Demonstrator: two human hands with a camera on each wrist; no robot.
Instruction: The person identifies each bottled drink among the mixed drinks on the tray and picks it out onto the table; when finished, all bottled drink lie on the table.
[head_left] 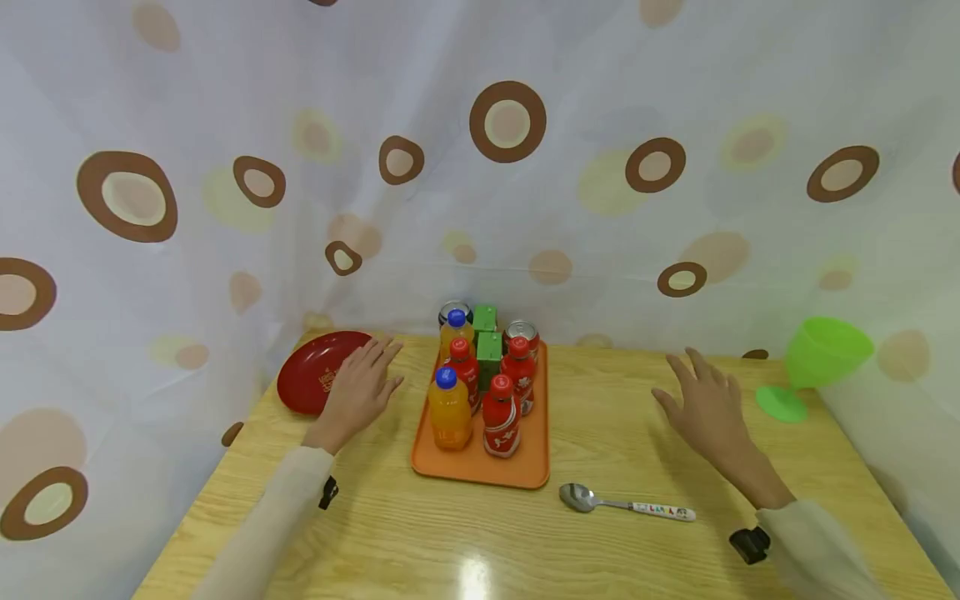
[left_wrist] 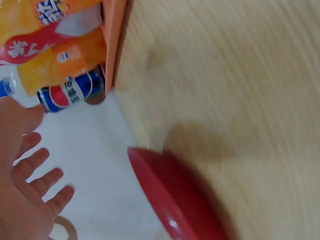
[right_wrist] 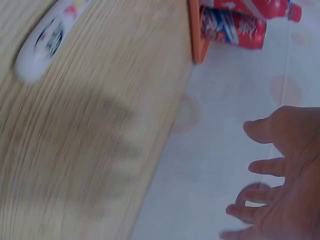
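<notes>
My left hand (head_left: 356,396) hovers with spread fingers between a red plate (head_left: 306,375) and an orange tray (head_left: 480,472); it holds nothing. In the left wrist view the red plate (left_wrist: 175,200) lies apart from the fingers. My right hand (head_left: 708,408), fingers also spread, is in the air above the table's right side, with its shadow on the wood. Nearest to it are a spoon (head_left: 626,505) with a patterned white handle and a green goblet (head_left: 821,354). On the tray stand red-capped bottles (head_left: 501,421) and blue-capped orange drink bottles (head_left: 450,412).
Also on the tray are green cartons (head_left: 489,354), a red can (head_left: 522,332) and a blue cola can (left_wrist: 72,91). A patterned white curtain (head_left: 585,250) hangs behind and beside the wooden table (head_left: 420,542).
</notes>
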